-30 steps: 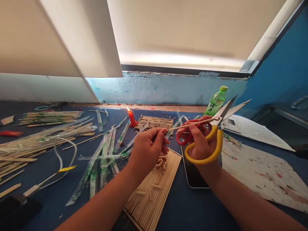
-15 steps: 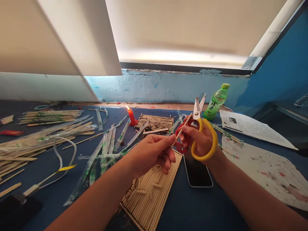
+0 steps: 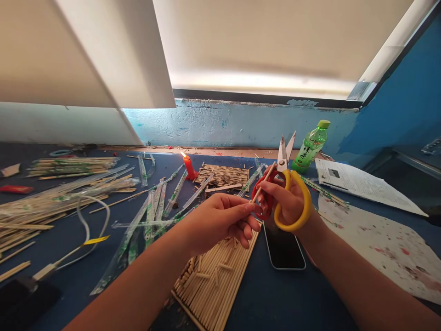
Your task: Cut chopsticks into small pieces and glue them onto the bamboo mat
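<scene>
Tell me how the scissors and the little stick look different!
The scissors have red and yellow handles; the stick is plain pale wood. The scissors spread into two parted blades, while the stick is one thin rod. The scissors look much bigger than the stick. Both are in the right hand.

With twelve straight ahead, the characters 緑茶 ran down the label of the green bottle at one o'clock. Print on the paper sheet at two and the plastic wrappers toward eleven was illegible.

A green bottle stands near a printed sheet.
</scene>
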A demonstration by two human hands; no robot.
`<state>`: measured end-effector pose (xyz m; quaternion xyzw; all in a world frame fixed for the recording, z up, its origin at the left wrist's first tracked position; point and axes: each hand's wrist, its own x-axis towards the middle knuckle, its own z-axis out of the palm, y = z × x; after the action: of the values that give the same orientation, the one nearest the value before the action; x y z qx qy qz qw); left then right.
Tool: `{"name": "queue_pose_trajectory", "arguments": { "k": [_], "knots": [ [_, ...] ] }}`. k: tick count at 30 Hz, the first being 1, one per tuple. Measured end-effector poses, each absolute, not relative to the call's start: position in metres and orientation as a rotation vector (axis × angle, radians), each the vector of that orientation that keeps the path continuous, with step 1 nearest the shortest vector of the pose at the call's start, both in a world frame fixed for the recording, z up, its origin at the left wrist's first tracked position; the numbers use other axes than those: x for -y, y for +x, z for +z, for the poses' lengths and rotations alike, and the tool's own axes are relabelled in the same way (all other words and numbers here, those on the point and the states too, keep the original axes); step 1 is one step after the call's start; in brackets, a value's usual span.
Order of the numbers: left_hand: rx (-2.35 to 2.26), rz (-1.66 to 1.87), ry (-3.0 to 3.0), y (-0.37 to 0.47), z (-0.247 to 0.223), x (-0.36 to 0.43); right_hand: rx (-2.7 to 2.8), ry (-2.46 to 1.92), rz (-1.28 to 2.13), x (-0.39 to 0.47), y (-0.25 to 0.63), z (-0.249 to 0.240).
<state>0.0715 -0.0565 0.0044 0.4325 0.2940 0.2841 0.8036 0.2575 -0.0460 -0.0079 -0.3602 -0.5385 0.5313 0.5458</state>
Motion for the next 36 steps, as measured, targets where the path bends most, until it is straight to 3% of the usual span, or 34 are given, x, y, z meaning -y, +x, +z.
{"name": "queue_pose_trajectory", "arguments": {
  "k": [6, 14, 36],
  "knots": [
    [-0.701, 0.656, 1.056, 0.070, 0.003, 0.055, 1.507, -0.922, 1.157, 0.048, 0.265, 0.000],
    [-1.156, 1.117, 1.608, 0.064, 0.002, 0.051, 2.050, -1.295, 0.856, 0.058, 0.277, 0.018],
    [-1.288, 1.010, 2.006, 0.067, 0.002, 0.058, 2.251, -1.318, 0.846, 0.067, 0.261, 0.014]
  ]
}}
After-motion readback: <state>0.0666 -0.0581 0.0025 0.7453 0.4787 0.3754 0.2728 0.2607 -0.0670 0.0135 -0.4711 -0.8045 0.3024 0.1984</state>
